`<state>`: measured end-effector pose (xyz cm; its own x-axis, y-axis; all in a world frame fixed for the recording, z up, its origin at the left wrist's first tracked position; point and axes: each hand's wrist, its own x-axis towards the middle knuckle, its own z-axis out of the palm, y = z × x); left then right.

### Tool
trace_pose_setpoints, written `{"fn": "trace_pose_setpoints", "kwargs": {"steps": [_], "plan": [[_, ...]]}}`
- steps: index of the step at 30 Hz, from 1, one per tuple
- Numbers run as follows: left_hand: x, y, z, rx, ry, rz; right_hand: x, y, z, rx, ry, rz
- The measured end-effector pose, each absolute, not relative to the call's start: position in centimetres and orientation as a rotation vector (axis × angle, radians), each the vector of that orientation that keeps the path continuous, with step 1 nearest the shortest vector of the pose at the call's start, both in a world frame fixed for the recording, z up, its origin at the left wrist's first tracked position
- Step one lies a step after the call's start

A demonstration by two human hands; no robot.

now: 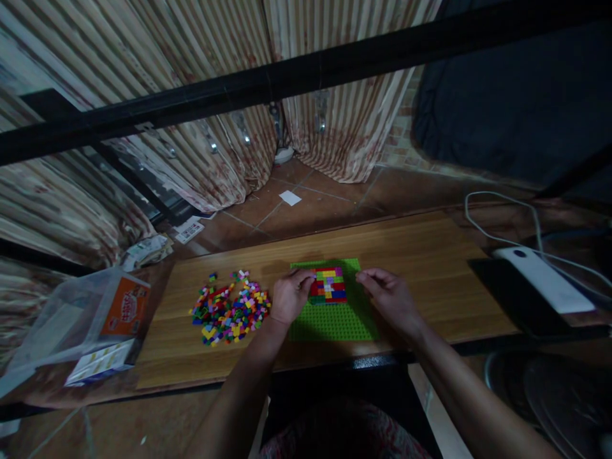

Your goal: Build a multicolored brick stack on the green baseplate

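Observation:
A green studded baseplate lies on the wooden board in front of me. On its upper middle sits a rectangular patch of toy bricks in red, yellow, blue, green, white and purple. My left hand is at the patch's left edge, thumb and fingertips pinched together there; whatever they hold is too small to make out. Over the plate's right edge, apart from the patch, my right hand also pinches its thumb and forefinger, and I cannot tell what is between them. Left of my left hand spreads a loose pile of small bricks.
A clear plastic bin with an orange label and a small box stand at the left. At the right are a black flat panel, a white device and its white cable. A dark bar crosses above.

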<state>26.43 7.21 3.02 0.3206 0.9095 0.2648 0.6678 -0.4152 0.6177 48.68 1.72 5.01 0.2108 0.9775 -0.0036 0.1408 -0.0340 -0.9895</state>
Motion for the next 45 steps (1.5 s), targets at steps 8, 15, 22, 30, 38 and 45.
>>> {"fn": "trace_pose_setpoints", "kwargs": {"steps": [8, 15, 22, 30, 38, 45], "plan": [[26.6, 6.9, 3.2, 2.176, 1.397, 0.813, 46.8, 3.2, 6.0, -1.387, -1.154, 1.041], [27.3, 7.2, 3.3, 1.852, 1.467, 0.939, 46.4, 4.2, 5.2, -1.403, -1.264, 1.02], [27.9, 7.4, 2.8, 1.539, 1.387, 1.023, 45.4, 5.6, 5.1, -1.575, -1.588, 0.554], [27.7, 7.6, 1.8, 1.481, 1.32, 1.041, 42.7, 7.2, 3.0, -1.71, -1.739, 0.561], [27.4, 7.6, 0.9, 1.415, 1.263, 1.03, 42.9, 7.2, 2.7, -1.701, -1.678, 0.693], [27.0, 8.1, 0.7, 1.337, 1.205, 0.994, 42.8, 6.9, 3.1, -1.709, -1.678, 0.694]]}}
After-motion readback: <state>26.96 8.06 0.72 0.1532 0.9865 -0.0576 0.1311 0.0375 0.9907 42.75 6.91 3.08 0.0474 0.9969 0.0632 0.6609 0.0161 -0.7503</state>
